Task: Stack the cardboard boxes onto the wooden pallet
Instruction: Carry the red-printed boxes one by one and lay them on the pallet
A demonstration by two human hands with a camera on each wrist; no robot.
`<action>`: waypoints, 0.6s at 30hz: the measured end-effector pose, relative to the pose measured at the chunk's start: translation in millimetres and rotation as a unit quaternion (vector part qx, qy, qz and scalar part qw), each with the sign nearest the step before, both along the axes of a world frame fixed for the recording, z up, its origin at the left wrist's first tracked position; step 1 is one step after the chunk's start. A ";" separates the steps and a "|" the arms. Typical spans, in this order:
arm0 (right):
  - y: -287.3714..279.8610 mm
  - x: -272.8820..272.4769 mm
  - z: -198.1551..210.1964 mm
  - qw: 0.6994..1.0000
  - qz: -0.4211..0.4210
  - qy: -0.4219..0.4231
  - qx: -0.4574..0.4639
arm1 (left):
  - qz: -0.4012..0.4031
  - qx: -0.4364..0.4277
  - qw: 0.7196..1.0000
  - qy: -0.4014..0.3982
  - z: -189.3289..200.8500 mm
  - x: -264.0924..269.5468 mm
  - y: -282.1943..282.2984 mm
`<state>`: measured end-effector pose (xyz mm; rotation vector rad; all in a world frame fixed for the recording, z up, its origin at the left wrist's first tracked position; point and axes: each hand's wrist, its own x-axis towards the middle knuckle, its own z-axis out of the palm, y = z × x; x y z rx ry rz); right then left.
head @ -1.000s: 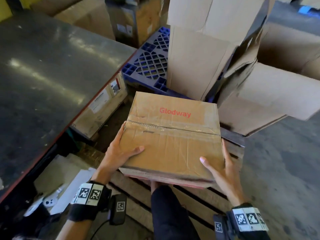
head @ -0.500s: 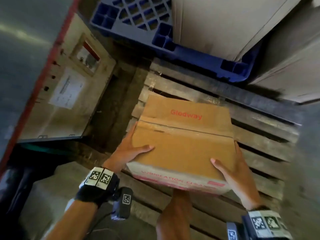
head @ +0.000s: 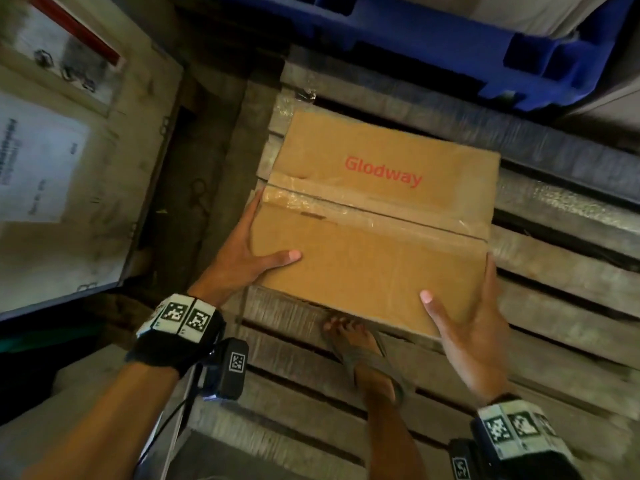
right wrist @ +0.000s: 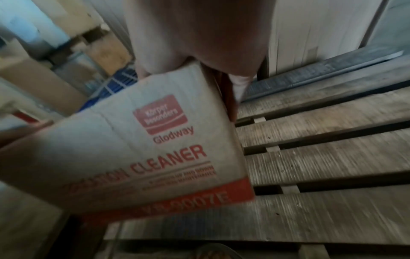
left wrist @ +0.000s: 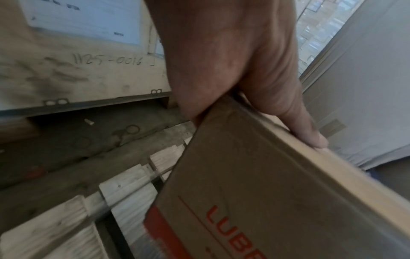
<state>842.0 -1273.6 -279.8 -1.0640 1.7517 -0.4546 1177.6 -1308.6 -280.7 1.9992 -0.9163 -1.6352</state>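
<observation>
— Honestly, can you tell whether the cardboard box [head: 377, 216] touches the wooden pallet [head: 561, 265]?
— No, its underside is hidden; it sits low over the slats at the pallet's left edge.
— And the hands?
— Left hand [head: 242, 258] and right hand [head: 474, 327] clasp opposite sides, thumbs on top, fingers hidden.
— Surroundings?
— Blue plastic pallet [head: 519, 57] beyond, labelled crate [head: 69, 168] to the left, a sandalled foot [head: 367, 362] on the slats. Bare slats lie rightward.

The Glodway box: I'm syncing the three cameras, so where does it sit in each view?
Head: Glodway box fills the centre, a hand on each side.
Left wrist: lower right, under the left hand.
Right wrist: left and centre, below the right hand.
Shared landmark: the wooden pallet slats.
</observation>
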 end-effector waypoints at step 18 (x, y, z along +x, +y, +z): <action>-27.5 28.9 -110.3 0.998 0.062 -0.002 0.010 | -0.018 -0.019 0.998 0.049 -99.6 33.7 -33.3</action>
